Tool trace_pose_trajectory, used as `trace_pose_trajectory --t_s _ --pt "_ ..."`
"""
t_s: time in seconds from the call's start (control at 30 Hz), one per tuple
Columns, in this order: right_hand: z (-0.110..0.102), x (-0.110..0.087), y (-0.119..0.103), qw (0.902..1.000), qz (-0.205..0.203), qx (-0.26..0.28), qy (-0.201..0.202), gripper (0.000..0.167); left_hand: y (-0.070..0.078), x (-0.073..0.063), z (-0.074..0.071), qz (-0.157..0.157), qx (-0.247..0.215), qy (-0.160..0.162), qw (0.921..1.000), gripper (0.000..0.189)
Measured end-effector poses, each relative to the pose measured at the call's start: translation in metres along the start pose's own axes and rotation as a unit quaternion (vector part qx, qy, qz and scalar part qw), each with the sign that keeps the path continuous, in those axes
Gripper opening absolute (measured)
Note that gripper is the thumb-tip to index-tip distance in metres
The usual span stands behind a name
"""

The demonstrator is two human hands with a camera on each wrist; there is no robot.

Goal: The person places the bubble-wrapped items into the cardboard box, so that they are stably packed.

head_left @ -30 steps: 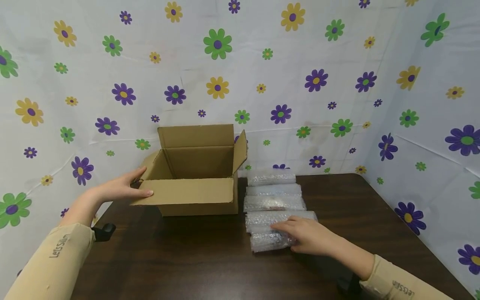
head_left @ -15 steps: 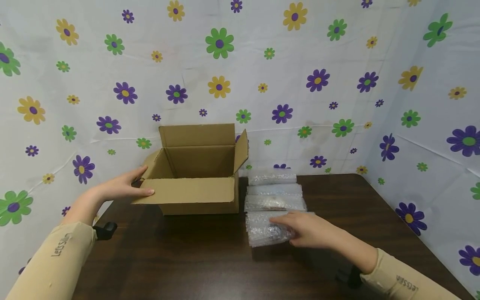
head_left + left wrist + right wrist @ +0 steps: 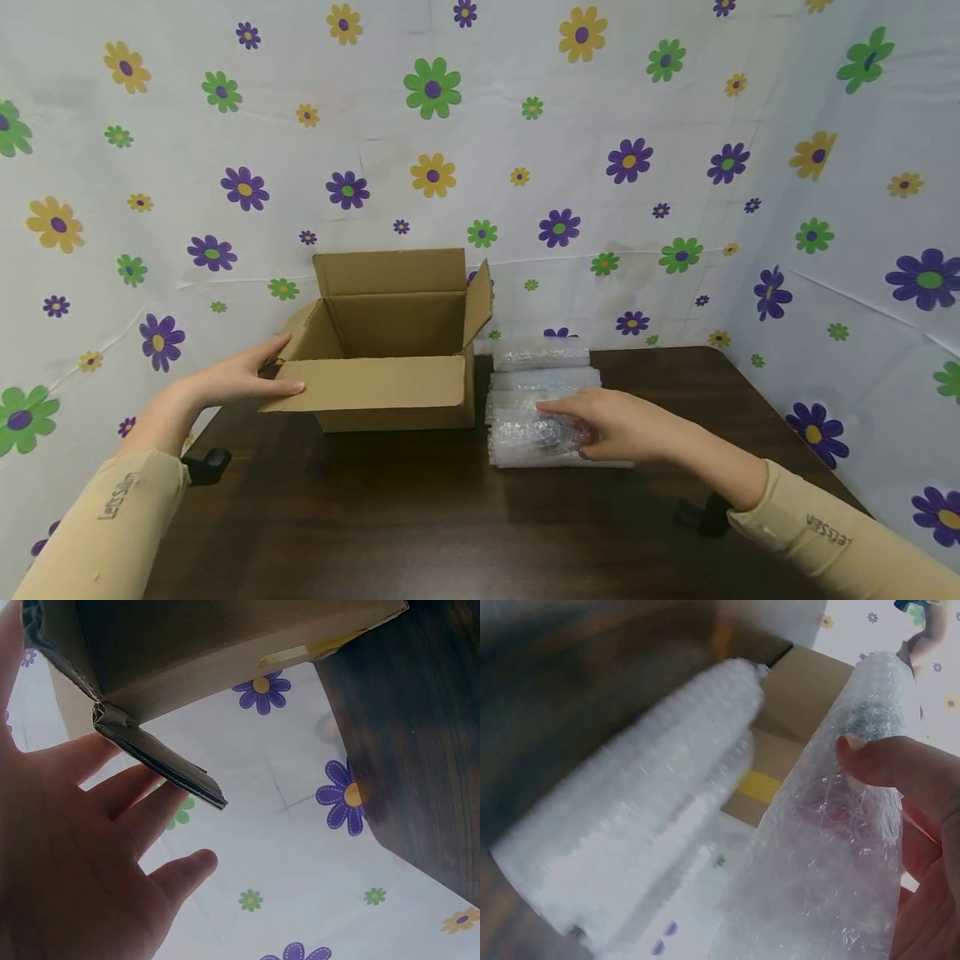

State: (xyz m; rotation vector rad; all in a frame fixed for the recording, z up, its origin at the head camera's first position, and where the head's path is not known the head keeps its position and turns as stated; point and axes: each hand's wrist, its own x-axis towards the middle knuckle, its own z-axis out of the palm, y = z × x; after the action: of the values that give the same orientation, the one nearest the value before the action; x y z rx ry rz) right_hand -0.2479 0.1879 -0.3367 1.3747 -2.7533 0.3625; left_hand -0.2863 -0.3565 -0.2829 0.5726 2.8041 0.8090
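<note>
My left hand [image 3: 240,375] holds the near left corner of an open cardboard box [image 3: 397,419]. Its thumb lies over the front flap, and in the left wrist view its fingers reach behind a flap [image 3: 161,761]. My right hand [image 3: 626,423] grips a bubble-wrapped roll [image 3: 817,825], thumb on one face and fingers round the far side. The wrap hides most of what is inside; dark and pinkish patches show through. This roll overlaps the row of other bubble-wrapped rolls [image 3: 543,379] on the table, right of the box.
The dark wooden table [image 3: 420,517] runs up to a white wall sheet [image 3: 495,142] printed with flowers. All the box's flaps stand spread outward, and its far flap rises close to the sheet. Several wrapped rolls lie side by side.
My right hand has picked up the nearest bubble-wrapped roll and moved it away from me, over the other rolls. My left hand stays at the box corner.
</note>
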Motion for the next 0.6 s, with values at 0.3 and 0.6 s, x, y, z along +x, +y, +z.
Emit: trace_pose_trajectory --t_s 0.3,0.6 --pt "-0.040 0.010 -0.003 0.9999 0.005 0.014 -0.004 0.069 -0.002 -0.001 0.000 -0.002 0.007 0.001 1.0000 0.099" --pt "-0.066 0.025 -0.005 0.9982 -0.013 0.056 -0.016 0.073 0.001 -0.002 0.002 -0.001 0.002 -0.004 1.0000 0.099"
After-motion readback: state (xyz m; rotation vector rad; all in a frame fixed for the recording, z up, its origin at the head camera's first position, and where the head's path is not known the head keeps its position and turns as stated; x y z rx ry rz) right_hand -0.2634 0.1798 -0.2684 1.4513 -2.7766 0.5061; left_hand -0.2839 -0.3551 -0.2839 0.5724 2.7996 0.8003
